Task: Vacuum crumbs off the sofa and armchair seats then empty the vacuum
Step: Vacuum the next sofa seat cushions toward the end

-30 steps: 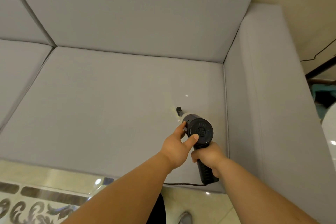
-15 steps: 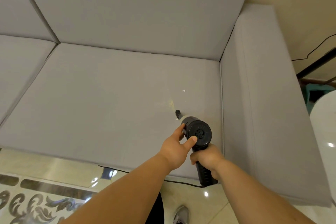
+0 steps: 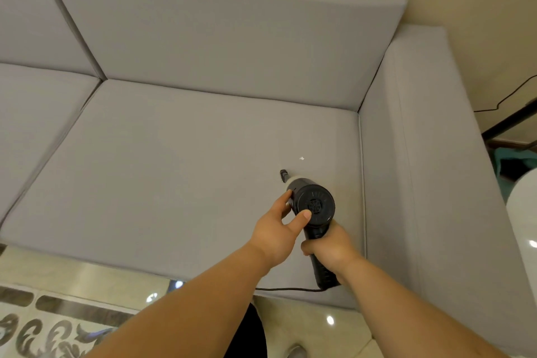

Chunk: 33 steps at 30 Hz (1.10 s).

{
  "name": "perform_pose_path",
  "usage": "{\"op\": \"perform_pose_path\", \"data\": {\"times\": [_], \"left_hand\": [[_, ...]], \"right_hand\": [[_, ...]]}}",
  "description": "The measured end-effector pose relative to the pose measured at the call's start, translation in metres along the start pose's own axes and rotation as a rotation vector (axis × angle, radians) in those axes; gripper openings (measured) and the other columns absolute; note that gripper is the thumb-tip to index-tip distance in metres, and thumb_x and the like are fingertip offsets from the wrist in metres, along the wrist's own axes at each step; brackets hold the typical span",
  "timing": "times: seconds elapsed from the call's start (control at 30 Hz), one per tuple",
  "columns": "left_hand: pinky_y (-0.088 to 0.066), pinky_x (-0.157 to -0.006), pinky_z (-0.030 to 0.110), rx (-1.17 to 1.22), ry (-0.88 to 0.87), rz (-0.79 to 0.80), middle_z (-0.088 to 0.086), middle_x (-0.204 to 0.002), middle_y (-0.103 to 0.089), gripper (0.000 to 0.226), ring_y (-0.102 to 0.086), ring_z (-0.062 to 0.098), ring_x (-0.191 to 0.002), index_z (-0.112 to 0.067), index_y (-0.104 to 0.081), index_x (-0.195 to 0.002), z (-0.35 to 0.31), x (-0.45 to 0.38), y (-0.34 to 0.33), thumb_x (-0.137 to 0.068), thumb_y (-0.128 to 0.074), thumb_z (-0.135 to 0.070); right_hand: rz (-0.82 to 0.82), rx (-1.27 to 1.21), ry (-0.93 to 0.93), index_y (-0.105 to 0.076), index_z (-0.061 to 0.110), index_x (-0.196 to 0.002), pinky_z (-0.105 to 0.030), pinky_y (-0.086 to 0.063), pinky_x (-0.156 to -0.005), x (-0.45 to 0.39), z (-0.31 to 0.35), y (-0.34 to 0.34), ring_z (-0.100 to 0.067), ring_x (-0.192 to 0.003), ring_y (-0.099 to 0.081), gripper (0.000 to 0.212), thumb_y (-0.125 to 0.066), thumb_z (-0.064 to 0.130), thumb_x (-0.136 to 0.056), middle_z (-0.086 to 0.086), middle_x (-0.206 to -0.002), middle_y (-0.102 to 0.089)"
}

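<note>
Head view: right hand grips handheld vacuum, left hand fingers curled on its body; nozzle may miss white crumb at right of centre.

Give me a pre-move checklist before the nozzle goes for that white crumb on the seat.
1. Right hand grips the vacuum handle: ok.
2. Left hand steadies the vacuum body: ok.
3. Nozzle on the seat cushion, short of the white crumb: ok.
4. Seat between nozzle and crumb unobstructed: ok.
5. Cord trails off the seat's front edge, away from the nozzle: ok.
6. Vacuum running: cannot tell.
</note>
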<state>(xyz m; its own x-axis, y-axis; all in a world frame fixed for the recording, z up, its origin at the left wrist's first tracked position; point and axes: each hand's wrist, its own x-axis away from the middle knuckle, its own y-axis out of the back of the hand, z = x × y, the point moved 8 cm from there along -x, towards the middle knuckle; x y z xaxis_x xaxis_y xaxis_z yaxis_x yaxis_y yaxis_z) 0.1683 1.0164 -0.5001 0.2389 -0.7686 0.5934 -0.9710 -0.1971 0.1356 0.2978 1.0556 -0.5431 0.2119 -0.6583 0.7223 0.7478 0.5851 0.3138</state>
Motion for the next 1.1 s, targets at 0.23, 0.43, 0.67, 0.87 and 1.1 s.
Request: {"op": "perform_pose_path", "data": {"times": [0.23,0.43,0.67,0.87,1.1], "left_hand": [[-0.037,-0.108,0.041,-0.013,-0.018,0.013,-0.008,-0.144,-0.045,0.065,-0.05,0.021,-0.126,-0.039,-0.026,-0.147,-0.036,-0.056,0.044,-0.09,-0.057,-0.044],[-0.037,-0.109,0.042,-0.038,0.006,0.04,-0.008,-0.146,-0.043,0.065,-0.049,0.022,-0.127,-0.04,-0.024,-0.147,-0.056,-0.118,0.069,-0.091,-0.056,-0.045],[-0.038,-0.108,0.041,-0.13,0.052,0.11,-0.008,-0.147,-0.042,0.068,-0.048,0.022,-0.128,-0.04,-0.021,-0.148,-0.061,-0.165,0.081,-0.09,-0.056,-0.047],[-0.038,-0.108,0.043,-0.124,0.064,0.123,-0.006,-0.147,-0.042,0.07,-0.049,0.024,-0.127,-0.039,-0.021,-0.148,-0.054,-0.151,0.068,-0.089,-0.057,-0.047],[-0.038,-0.108,0.042,-0.111,0.073,0.114,-0.005,-0.148,-0.04,0.071,-0.048,0.023,-0.128,-0.037,-0.02,-0.149,-0.031,-0.106,0.043,-0.089,-0.057,-0.046]], "right_hand": [[-0.033,-0.058,0.046,-0.052,0.02,-0.113,-0.032,-0.049,-0.069,-0.046,0.061,-0.009,-0.021,-0.086,-0.061,0.05,-0.074,0.002,-0.073,-0.005,-0.098,-0.063],[-0.042,-0.098,0.031,-0.052,0.021,-0.114,-0.035,-0.049,-0.075,-0.1,0.102,-0.015,-0.022,-0.089,-0.061,0.049,-0.073,0.001,-0.074,-0.005,-0.099,-0.063],[-0.013,-0.109,-0.056,-0.057,0.018,-0.112,-0.039,-0.052,-0.079,-0.139,0.112,-0.021,-0.028,-0.09,-0.061,0.046,-0.072,0.0,-0.074,-0.009,-0.097,-0.064],[0.001,-0.106,-0.122,-0.06,0.016,-0.108,-0.032,-0.048,-0.067,-0.129,0.093,-0.017,-0.026,-0.084,-0.06,0.042,-0.073,-0.001,-0.071,-0.008,-0.092,-0.064],[0.044,-0.061,-0.134,-0.062,0.016,-0.101,-0.033,-0.048,-0.066,-0.094,0.054,-0.014,-0.027,-0.083,-0.06,0.037,-0.072,-0.002,-0.07,-0.01,-0.089,-0.064]]}}
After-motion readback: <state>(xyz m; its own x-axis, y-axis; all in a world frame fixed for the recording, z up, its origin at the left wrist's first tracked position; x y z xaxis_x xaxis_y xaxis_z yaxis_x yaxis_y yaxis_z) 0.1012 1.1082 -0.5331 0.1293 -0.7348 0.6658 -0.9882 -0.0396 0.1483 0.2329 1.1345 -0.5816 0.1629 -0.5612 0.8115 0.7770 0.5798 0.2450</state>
